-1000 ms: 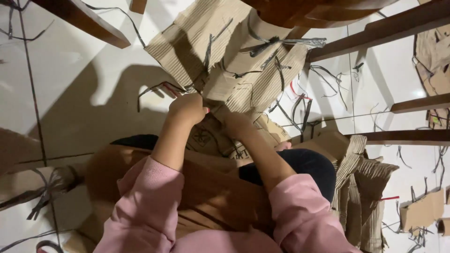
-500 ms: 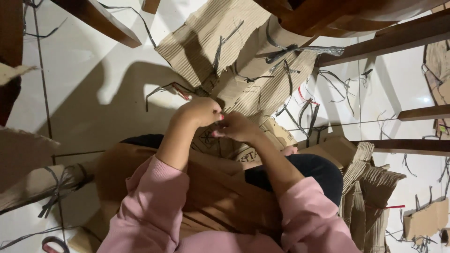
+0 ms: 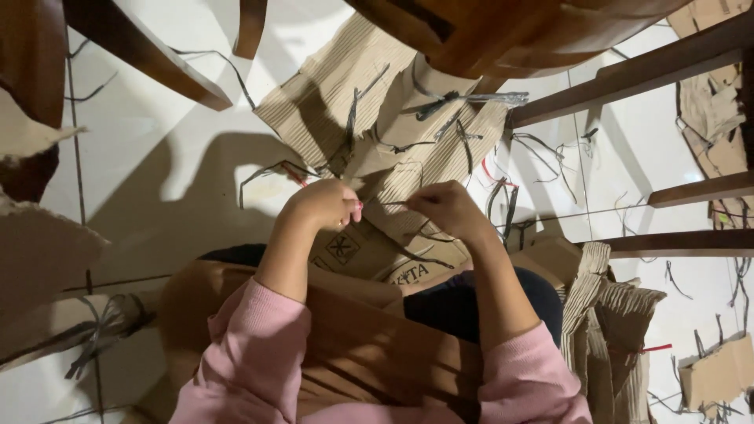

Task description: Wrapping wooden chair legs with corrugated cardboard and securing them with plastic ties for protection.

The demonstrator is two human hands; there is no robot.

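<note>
My left hand (image 3: 326,204) and my right hand (image 3: 444,208) are held a little apart above a piece of printed brown cardboard (image 3: 377,259) on my lap. A thin dark strip (image 3: 389,203) runs taut between the pinched fingers of both hands. Both arms wear pink sleeves (image 3: 251,353). Beyond the hands, torn corrugated cardboard (image 3: 369,102) lies on the white tiled floor with several dark strips across it.
Dark wooden chair legs and rails (image 3: 620,74) cross the top and right. A stack of corrugated cardboard (image 3: 605,330) stands at the right of my lap. More cardboard scraps (image 3: 719,369) and loose strips (image 3: 94,338) lie on the floor (image 3: 157,165).
My hands were close together on the cardboard; now they have drawn apart, pulling the thin strip straight between them. The view has shifted slightly downward.
</note>
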